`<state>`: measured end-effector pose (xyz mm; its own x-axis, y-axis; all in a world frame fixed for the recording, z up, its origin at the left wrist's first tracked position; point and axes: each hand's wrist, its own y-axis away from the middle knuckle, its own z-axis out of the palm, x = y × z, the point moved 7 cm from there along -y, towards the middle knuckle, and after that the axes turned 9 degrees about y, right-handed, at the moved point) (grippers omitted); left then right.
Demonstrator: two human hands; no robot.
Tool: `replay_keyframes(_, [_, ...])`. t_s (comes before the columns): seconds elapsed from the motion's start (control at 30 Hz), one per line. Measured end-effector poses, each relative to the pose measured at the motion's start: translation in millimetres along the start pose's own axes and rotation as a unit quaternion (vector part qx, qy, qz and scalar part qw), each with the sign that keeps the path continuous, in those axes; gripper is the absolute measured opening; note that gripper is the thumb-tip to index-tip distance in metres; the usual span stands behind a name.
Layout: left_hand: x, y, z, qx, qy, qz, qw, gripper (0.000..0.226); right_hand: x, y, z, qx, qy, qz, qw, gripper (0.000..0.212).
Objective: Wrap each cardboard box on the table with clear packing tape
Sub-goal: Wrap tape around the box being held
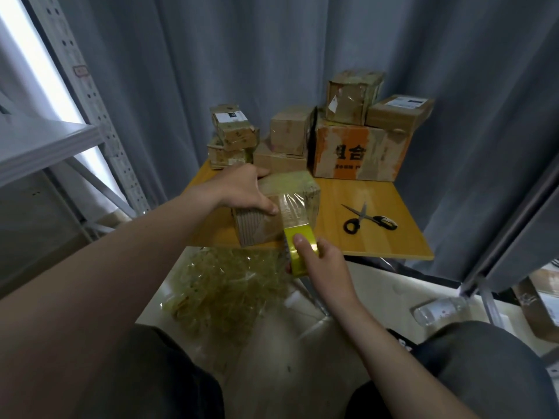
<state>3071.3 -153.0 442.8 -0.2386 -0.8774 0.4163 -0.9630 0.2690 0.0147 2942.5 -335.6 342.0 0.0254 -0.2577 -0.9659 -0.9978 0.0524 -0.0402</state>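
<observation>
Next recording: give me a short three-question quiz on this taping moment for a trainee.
1. True or false: the scissors lie on the table, apart from both hands.
2. What holds the tape roll? A) a dispenser stand B) the right hand C) a shelf
3. Fill in: the left hand holds the ____ being taped.

Key: 1 true; 2 B; 3 box.
</observation>
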Motion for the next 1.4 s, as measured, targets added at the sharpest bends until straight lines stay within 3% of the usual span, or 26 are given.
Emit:
replay_keyframes(0.03, [-1, 0, 0, -0.001, -0.001, 0.001, 1.0, 0.128, 3, 0, -1, -0.007, 0.019, 0.006, 1.0, 0.023])
replay_keyframes(0.1, [-2, 0, 1, -0.003, 0.0, 0.005, 1.0, 0.125, 0, -1, -8, 0.004, 0.068, -0.005, 0.998, 0.042])
replay_keyframes(0.2, [1, 1, 3, 0.001, 0.006, 0.013, 1.0, 0.113, -54, -7, -27, 0.073, 0.198, -0.148, 0.966, 0.051])
replay_keyframes(0.3, [4, 3, 3, -0.003, 0.008, 0.029, 1.0, 0.106, -113, -24, 1, -0.016, 0.329, -0.248, 0.911, 0.059])
replay_keyframes(0.4, [4, 5, 5, -0.02, 0.035, 0.072, 0.997, 0.052, -122, -51, 46, -0.118, 0.434, -0.23, 0.863, 0.071])
replay_keyframes(0.5, [3, 4, 2, -0.004, 0.039, 0.062, 0.997, 0.019, -106, -70, 60, -0.122, 0.504, -0.206, 0.83, 0.081])
replay_keyframes(0.57, [6, 4, 4, -0.013, 0.054, 0.06, 0.997, 0.032, -99, -77, 49, -0.109, 0.523, -0.199, 0.822, 0.079])
replay_keyframes(0.67, [8, 9, 4, -0.004, 0.078, 0.033, 0.996, 0.075, -93, -84, 20, -0.062, 0.562, -0.164, 0.808, 0.075])
replay_keyframes(0.73, [7, 9, 3, 0.01, 0.069, 0.02, 0.997, 0.085, -89, -83, 7, -0.057, 0.557, -0.136, 0.817, 0.075])
replay_keyframes(0.83, [7, 6, 3, -0.006, 0.082, 0.013, 0.997, 0.082, -79, -70, -6, -0.046, 0.47, -0.09, 0.877, 0.081])
replay_keyframes(1.0, [-2, 8, -5, -0.095, 0.122, -0.031, 0.988, 0.054, -67, -29, -46, 0.053, 0.27, -0.053, 0.96, 0.062])
replay_keyframes(1.1, [-12, 11, 1, -0.133, 0.185, -0.094, 0.969, 0.061, -73, -1, -40, 0.002, 0.128, -0.054, 0.99, 0.056])
replay_keyframes(1.2, [-21, 11, 16, -0.167, 0.249, -0.154, 0.941, 0.055, -77, 6, -23, -0.056, 0.084, -0.095, 0.99, 0.043])
replay_keyframes(1.27, [-26, 3, 10, -0.097, 0.213, -0.139, 0.962, 0.053, -76, -2, -15, -0.072, 0.058, -0.112, 0.989, 0.025])
replay_keyframes(1.37, [-24, -5, -9, 0.072, 0.086, -0.074, 0.991, 0.049, -71, -22, -6, -0.081, -0.002, -0.115, 0.99, 0.013])
replay_keyframes(1.4, [-21, -5, -9, 0.077, 0.082, -0.061, 0.992, 0.053, -71, -29, -5, -0.072, -0.004, -0.113, 0.991, 0.013])
